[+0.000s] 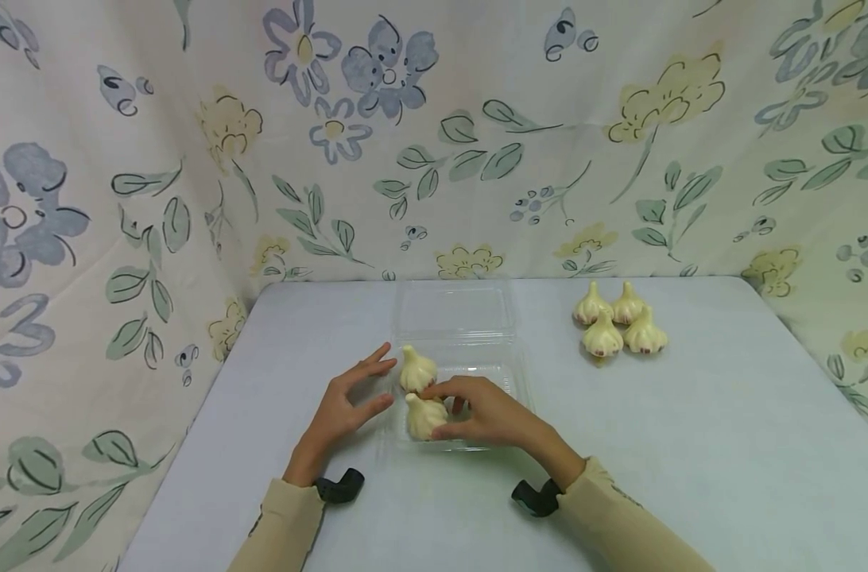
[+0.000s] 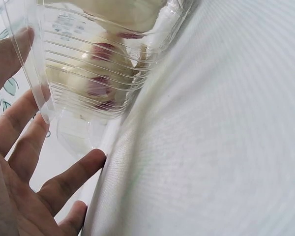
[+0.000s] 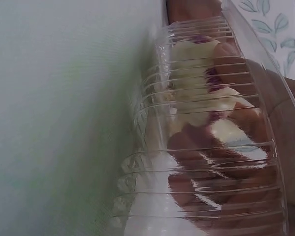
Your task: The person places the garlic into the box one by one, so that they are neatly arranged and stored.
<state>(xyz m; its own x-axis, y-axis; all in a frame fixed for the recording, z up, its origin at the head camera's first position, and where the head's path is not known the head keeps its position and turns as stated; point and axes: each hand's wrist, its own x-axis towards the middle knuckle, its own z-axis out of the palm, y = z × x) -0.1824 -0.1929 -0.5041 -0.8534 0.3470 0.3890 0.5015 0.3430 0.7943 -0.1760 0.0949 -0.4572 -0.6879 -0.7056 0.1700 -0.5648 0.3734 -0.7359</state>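
A clear plastic clamshell box (image 1: 514,373) lies with its lid (image 1: 454,310) folded back. Two pale garlic bulbs sit along its left side, a rear garlic bulb (image 1: 417,369) and a front garlic bulb (image 1: 421,419). My right hand (image 1: 493,413) reaches inside and grips the front one between thumb and fingers; its fingers (image 3: 187,142) show through the ridged wall in the right wrist view. Beside the left wall is my left hand (image 1: 344,407), fingers spread and fairly straight, with fingertips (image 2: 42,93) right at the rim in the left wrist view.
Several more garlic bulbs (image 1: 602,335) stand in a cluster on the white-covered table (image 1: 691,445), to the right behind the box. A floral curtain (image 1: 470,159) hangs along the back and sides. Black wrist devices (image 1: 341,486) sit at both cuffs.
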